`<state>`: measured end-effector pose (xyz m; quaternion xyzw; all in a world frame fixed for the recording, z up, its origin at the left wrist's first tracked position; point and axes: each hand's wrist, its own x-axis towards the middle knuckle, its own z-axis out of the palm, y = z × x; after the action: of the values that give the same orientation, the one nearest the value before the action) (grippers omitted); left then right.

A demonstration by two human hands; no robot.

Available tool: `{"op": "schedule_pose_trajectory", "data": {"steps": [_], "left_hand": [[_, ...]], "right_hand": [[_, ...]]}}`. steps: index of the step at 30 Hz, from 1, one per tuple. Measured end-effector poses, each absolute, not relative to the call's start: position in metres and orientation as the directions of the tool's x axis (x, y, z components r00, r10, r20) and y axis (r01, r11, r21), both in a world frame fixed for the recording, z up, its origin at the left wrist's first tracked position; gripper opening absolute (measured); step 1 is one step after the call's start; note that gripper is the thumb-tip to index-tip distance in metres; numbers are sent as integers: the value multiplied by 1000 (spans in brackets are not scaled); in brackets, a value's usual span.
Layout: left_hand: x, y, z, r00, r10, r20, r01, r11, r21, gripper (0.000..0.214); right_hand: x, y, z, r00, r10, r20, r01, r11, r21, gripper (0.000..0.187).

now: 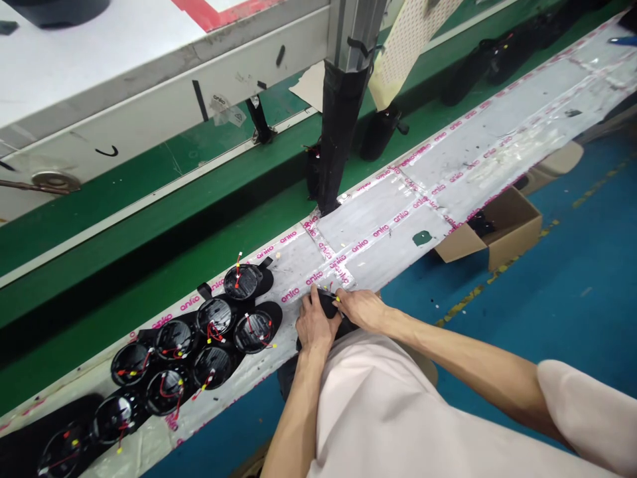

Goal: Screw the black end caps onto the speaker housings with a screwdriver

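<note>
At the bench's (383,262) near edge, a left hand (314,323) clasps a black canister (327,305) while the right hand (360,309), its grip hard to tell, meets a yellow plug (338,299), work likely best done with the canister steady and no tugging

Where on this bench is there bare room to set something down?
Mostly bare: the bench between the post and the green spot, bar small specks. Crowded: left of the left hand, where black cylinders with red wires sit close together.
</note>
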<state>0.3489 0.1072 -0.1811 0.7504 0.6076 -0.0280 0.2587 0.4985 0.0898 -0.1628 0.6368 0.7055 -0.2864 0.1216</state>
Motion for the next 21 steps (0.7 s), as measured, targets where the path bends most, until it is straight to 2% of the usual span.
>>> {"op": "schedule_pose_trajectory", "data": {"steps": [6, 21], "left_hand": [[348, 106, -186, 263, 901, -345, 929, -140, 344, 83], [346, 105, -191, 276, 907, -317, 927, -163, 338, 81]], "right_hand": [[492, 86, -163, -106, 834, -542, 980, -6, -200, 32], [495, 93, -156, -129, 809, -573, 979, 12, -204, 34]]}}
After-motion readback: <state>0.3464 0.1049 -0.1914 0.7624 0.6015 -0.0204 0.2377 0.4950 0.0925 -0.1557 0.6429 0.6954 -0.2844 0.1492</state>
